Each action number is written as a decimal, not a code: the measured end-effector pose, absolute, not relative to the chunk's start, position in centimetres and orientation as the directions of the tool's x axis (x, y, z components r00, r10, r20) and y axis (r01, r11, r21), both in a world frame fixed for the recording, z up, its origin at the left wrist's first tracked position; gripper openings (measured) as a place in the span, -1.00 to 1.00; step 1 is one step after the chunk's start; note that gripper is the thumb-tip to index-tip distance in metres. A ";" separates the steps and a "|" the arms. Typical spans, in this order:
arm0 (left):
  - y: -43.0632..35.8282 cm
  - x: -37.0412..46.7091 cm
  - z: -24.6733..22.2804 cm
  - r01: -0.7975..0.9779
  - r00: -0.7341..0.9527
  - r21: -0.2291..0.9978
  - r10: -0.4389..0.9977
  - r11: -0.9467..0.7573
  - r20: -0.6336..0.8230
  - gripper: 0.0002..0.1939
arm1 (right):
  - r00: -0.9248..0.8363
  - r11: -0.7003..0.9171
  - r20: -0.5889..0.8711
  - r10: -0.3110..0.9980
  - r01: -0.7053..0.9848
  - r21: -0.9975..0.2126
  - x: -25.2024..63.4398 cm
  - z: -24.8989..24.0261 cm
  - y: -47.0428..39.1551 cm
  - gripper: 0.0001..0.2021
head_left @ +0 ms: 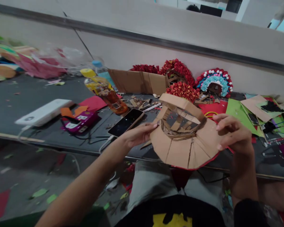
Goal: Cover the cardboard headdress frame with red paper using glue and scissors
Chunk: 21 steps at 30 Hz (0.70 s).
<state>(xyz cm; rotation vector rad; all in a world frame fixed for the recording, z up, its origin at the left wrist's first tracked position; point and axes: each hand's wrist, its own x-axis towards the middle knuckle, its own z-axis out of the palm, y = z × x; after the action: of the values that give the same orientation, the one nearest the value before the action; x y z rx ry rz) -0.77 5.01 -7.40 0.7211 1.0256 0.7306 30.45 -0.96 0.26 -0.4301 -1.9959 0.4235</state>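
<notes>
Holding a cardboard hat (pixel 180 151) over the front edge of the desk (pixel 49 134).
Our left hand (pixel 142 134) closes its fingers on the hat's left side; our right hand (pixel 238 134) has parted, bent fingers at its right edge, grip unclear. Red flowers (pixel 182 91) lie beyond, a phone (pixel 125 122) left, green paper (pixel 240 115) right.

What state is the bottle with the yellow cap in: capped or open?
Capped: the yellow cap sits on top of the bottle, covering its mouth. How tightly it is screwed on, I cannot tell.
</notes>
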 end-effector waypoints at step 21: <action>-2.5 2.5 -9.7 -0.805 -0.158 0.545 0.800 0.235 -0.578 -0.69 | -0.016 0.055 0.211 0.977 0.982 -0.179 35.3 -5.8 -0.4 -0.80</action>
<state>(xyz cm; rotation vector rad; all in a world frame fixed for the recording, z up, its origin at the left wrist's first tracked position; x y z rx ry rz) 2.49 -2.51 -9.75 -0.0063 1.0068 1.4060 35.26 -0.35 -5.75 -1.9861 -2.0596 -0.0254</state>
